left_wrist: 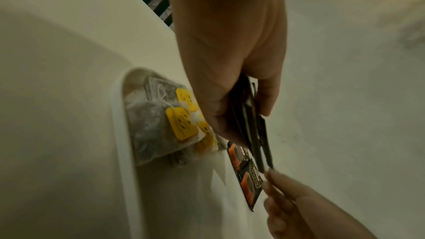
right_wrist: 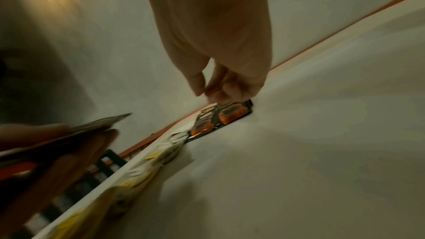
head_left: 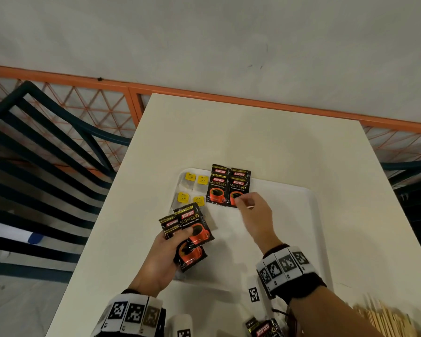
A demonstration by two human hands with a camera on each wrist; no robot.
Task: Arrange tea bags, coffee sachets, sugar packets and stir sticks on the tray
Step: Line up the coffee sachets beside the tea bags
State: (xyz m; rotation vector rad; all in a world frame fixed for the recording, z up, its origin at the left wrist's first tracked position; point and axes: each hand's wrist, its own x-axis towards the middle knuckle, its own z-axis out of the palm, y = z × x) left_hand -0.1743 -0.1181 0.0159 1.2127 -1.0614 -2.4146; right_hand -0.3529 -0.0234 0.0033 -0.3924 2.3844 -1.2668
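A white tray lies on the white table. Several tea bags with yellow tags fill its far left corner; they also show as the tea bags. Beside them lie black coffee sachets in overlapping pairs. My left hand grips a fan of several more coffee sachets above the tray's left edge, seen edge-on as the held sachets. My right hand hovers at the near edge of the rightmost laid sachet, fingers loosely curled and holding nothing.
More coffee sachets and wooden stir sticks lie at the near edge of the table. White blocks with printed markers stand near my wrists. A dark slatted chair and an orange railing border the table.
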